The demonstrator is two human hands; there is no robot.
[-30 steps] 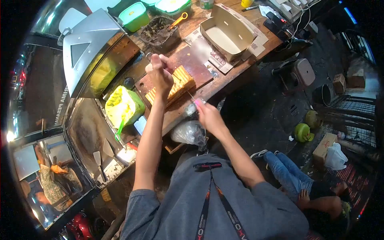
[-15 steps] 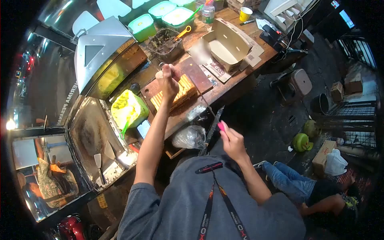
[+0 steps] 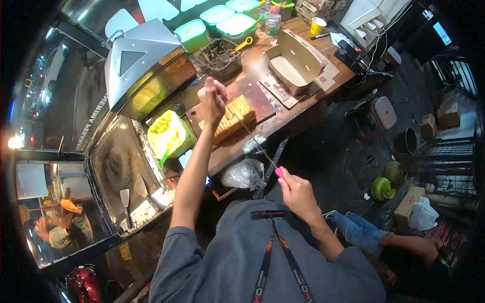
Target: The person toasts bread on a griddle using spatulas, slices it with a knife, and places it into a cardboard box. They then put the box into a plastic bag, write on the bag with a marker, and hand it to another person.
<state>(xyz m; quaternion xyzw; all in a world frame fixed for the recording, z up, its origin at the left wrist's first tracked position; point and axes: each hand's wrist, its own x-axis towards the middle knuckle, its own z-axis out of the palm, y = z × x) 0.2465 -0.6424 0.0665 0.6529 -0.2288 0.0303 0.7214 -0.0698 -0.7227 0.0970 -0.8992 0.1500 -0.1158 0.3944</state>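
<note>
My right hand [image 3: 299, 194] grips a long knife [image 3: 263, 154] by its pink handle. Its thin blade slants up and left to the toasted bread [image 3: 236, 117], overlapping the near right part of the loaf. Cut lines run across the golden-brown bread, which rests on a brown cutting board [image 3: 265, 103]. My left hand [image 3: 212, 103] is closed above the far left side of the bread, thumb on top. A small dark piece shows at its upper edge; I cannot tell what it is.
An open cardboard box [image 3: 293, 63] stands beyond the board, near a tub of dark filling [image 3: 217, 58]. Left are a yellow-lined bin [image 3: 171, 136], a metal display case [image 3: 144, 60] and a griddle [image 3: 113, 161] with a spatula [image 3: 125, 202]. A person's legs [image 3: 356, 232] extend at right.
My right hand has drawn the knife back toward my body, across the bread. My left hand keeps its place over the loaf. The view has shifted slightly.
</note>
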